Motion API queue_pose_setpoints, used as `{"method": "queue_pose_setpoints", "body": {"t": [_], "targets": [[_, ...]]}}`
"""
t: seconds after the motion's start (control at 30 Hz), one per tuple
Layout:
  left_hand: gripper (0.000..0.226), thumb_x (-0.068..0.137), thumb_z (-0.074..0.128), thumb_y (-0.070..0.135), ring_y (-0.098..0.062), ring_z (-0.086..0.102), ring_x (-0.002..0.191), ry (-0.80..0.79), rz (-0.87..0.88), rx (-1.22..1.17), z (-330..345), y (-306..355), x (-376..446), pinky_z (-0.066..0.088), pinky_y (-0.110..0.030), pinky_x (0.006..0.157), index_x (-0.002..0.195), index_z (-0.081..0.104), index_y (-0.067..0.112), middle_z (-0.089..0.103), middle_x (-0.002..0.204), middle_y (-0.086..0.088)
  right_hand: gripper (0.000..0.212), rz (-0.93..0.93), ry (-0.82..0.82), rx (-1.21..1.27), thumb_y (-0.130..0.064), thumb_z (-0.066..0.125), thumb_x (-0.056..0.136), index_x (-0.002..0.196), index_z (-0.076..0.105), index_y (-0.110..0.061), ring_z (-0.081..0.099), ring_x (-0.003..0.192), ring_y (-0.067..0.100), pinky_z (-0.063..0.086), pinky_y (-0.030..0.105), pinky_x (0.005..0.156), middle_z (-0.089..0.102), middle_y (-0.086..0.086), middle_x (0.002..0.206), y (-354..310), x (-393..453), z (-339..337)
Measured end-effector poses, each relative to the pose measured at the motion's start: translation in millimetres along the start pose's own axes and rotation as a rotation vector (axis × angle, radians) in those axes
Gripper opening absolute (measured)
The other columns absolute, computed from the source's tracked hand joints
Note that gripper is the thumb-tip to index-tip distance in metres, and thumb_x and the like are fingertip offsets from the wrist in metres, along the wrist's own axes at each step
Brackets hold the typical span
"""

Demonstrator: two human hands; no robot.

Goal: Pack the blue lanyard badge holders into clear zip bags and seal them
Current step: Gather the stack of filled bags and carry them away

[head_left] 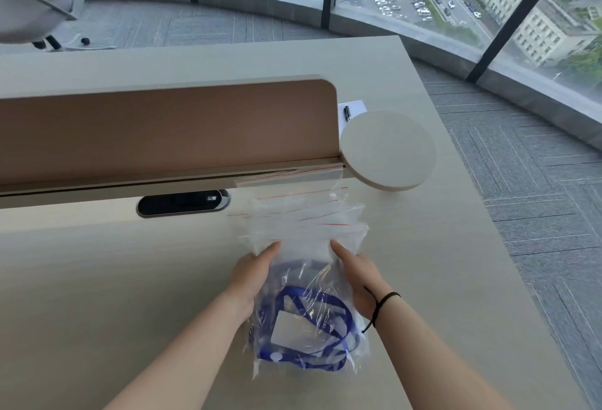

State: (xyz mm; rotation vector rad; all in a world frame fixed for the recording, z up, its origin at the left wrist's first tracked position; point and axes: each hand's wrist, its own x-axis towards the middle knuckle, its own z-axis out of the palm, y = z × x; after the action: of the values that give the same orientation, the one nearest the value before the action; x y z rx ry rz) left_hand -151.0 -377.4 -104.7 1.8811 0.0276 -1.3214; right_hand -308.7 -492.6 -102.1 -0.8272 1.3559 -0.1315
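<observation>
Both forearms are reaching in from 6 o'clock and converging toward 12. The left hand and right hand are facing each other, palms inward, index fingers pointing toward 12 o'clock, the other fingers hidden. The right wrist is wearing a black cord band
</observation>
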Motion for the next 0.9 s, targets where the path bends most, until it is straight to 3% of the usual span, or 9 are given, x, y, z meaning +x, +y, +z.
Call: {"method": "queue_pose_setpoints", "body": {"t": [0.07,0.17,0.27,0.43,0.53,0.63,0.73,0.77,0.9], "targets": [[0.084,0.068,0.068,0.078,-0.027,0.062,0.116,-0.005,0.025,-0.005,1.4,-0.8,-1.3,0.044,-0.05,0.109,0.119,0.062,0.011,0.067,0.122,-0.003,0.046,0.012,0.017,0.0,-0.048,0.064,0.09,0.111,0.057,-0.008,0.062,0.096,0.023,0.05,0.035,0.087,0.066,0.005,0.103,-0.5,-4.0,-1.3],[0.105,0.042,0.076,0.086,-0.029,0.066,0.114,-0.01,0.019,-0.099,-1.5,-7.0,5.1,0.046,-0.052,0.107,0.121,0.066,0.018,0.071,0.122,-0.005,0.044,-0.009,0.044,-0.009,-0.051,0.06,0.091,0.108,0.057,-0.011,0.062,0.096,0.024,0.049,0.036,0.09,0.067,0.006,0.104,-3.2,-10.6,-3.1],[0.087,0.055,0.077,0.078,-0.033,0.07,0.106,-0.041,0.019,-0.159,-3.6,-4.3,-6.9,0.052,-0.054,0.101,0.119,0.066,0.02,0.075,0.114,-0.009,0.045,-0.035,0.039,-0.01,-0.053,0.059,0.09,0.111,0.057,-0.012,0.063,0.1,0.024,0.05,0.042,0.099,0.064,0.002,0.103,-7.9,-21.6,-2.9],[0.096,0.05,0.079,0.079,-0.036,0.069,0.106,-0.038,0.021,-0.206,-10.9,-1.2,-38.7,0.057,-0.054,0.093,0.125,0.058,0.022,0.07,0.119,-0.013,0.038,-0.078,0.0,0.037,-0.044,0.058,0.094,0.108,0.056,-0.009,0.067,0.088,0.023,0.055,0.039,0.084,0.065,0.004,0.1,-10.6,-50.9,-2.3],[0.073,0.067,0.079,0.065,-0.037,0.07,0.103,-0.037,0.077,-0.22,-18.8,4.3,-63.8,0.057,-0.054,0.092,0.119,0.06,0.017,0.072,0.113,-0.016,0.04,-0.091,-0.003,0.066,-0.044,0.06,0.092,0.107,0.06,-0.006,0.069,0.097,0.031,0.055,0.045,0.09,0.068,0.008,0.101,-4.5,-71.0,-3.5],[0.044,0.079,0.076,0.05,-0.036,0.071,0.102,-0.056,0.171,-0.224,-24.2,9.1,-92.3,0.056,-0.055,0.094,0.111,0.064,0.022,0.076,0.107,-0.011,0.044,-0.116,0.015,0.108,-0.045,0.063,0.09,0.109,0.061,-0.005,0.069,0.085,0.027,0.056,0.044,0.087,0.069,0.009,0.098,1.6,-95.4,-4.2],[0.009,0.091,0.071,0.029,-0.032,0.073,0.091,-0.068,0.233,-0.253,-29.7,12.6,-121.5,0.059,-0.049,0.086,0.096,0.064,0.026,0.078,0.088,-0.005,0.04,-0.174,0.03,0.139,-0.041,0.063,0.092,0.109,0.063,-0.005,0.069,0.082,0.026,0.056,0.044,0.086,0.07,0.01,0.097,8.1,-123.6,-3.4],[0.01,0.091,0.072,0.026,-0.032,0.073,0.09,-0.074,0.248,-0.261,-32.1,13.6,-131.1,0.059,-0.048,0.083,0.098,0.065,0.024,0.078,0.088,-0.005,0.04,-0.197,0.043,0.149,-0.04,0.063,0.092,0.11,0.063,-0.005,0.07,0.086,0.027,0.056,0.044,0.087,0.071,0.01,0.1,10.4,-133.3,-2.6],[0.052,0.086,0.078,0.025,-0.03,0.072,0.075,-0.133,0.303,-0.238,-45.9,8.0,-156.1,0.058,-0.034,0.057,0.127,0.058,0.002,0.073,0.089,-0.013,0.041,-0.251,0.104,0.205,-0.041,0.065,0.09,0.104,0.065,-0.003,0.071,0.09,0.034,0.057,0.048,0.085,0.073,0.016,0.1,25.0,-173.2,-0.7]]}}
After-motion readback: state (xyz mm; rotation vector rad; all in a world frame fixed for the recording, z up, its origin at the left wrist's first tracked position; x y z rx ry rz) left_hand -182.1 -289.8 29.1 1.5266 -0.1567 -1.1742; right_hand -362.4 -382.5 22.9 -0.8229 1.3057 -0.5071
